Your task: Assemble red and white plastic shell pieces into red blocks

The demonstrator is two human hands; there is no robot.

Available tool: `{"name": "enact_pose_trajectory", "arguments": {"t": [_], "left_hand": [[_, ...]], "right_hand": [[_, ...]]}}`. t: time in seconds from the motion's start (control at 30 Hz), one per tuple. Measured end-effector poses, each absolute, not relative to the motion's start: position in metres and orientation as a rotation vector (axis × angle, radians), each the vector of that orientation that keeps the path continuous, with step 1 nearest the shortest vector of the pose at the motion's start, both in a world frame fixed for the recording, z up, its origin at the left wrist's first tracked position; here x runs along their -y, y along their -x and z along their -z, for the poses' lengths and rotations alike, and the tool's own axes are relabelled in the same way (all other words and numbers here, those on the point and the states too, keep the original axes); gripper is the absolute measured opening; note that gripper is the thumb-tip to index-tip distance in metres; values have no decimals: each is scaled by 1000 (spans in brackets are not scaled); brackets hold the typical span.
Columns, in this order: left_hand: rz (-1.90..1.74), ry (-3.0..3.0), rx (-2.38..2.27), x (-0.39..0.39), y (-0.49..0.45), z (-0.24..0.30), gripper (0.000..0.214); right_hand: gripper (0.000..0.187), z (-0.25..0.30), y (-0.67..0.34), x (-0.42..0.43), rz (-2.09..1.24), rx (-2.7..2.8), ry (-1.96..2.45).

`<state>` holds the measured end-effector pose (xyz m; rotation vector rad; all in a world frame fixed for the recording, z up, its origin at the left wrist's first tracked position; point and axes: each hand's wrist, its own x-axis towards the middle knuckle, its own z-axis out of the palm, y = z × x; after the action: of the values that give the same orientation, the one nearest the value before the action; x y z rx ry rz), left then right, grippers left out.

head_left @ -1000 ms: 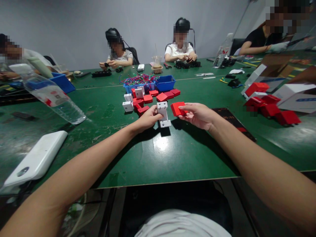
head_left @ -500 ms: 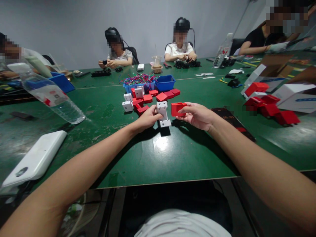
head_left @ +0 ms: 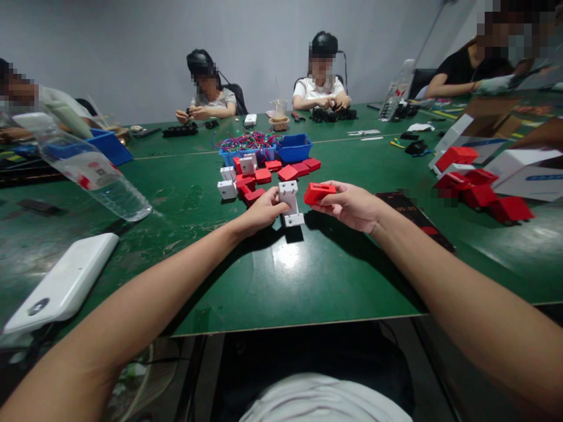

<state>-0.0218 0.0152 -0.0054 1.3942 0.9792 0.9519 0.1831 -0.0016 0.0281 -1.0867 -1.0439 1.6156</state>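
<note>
My left hand (head_left: 267, 210) pinches a white plastic bracket (head_left: 289, 202) with an open middle and small holes in its end blocks. It is held upright just above the green table (head_left: 246, 275). To the right of it, my right hand (head_left: 349, 204) grips a red plastic block (head_left: 317, 193) with a slot in its upper side, tilted a little. A small gap separates the block from the bracket. Beyond my hands lies a loose group of red blocks (head_left: 263, 176) and white blocks (head_left: 227, 189).
Behind the blocks stand blue bins, one with colored wires (head_left: 250, 141), another (head_left: 294, 147) beside it. A water bottle (head_left: 88, 167) and white power bank (head_left: 61, 281) are at left. A phone (head_left: 411, 217) and white boxes with red parts (head_left: 510, 199) are at right. Several people sit around.
The red block in my right hand has tipped, so its slotted upper side now shows more. My left hand and the white bracket have hardly moved.
</note>
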Motion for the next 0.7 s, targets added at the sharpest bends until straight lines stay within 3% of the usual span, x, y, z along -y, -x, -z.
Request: {"name": "enact_pose_trajectory", "arguments": {"t": [0.43,0.7], "left_hand": [[-958,-1404,-963,-15,23,6,30],[-955,-1386,-981,-15,22,5,33]], "right_hand": [[35,-38,-178,7,-1637,932,1151],[15,-39,-179,8,-1661,908,1178]]}}
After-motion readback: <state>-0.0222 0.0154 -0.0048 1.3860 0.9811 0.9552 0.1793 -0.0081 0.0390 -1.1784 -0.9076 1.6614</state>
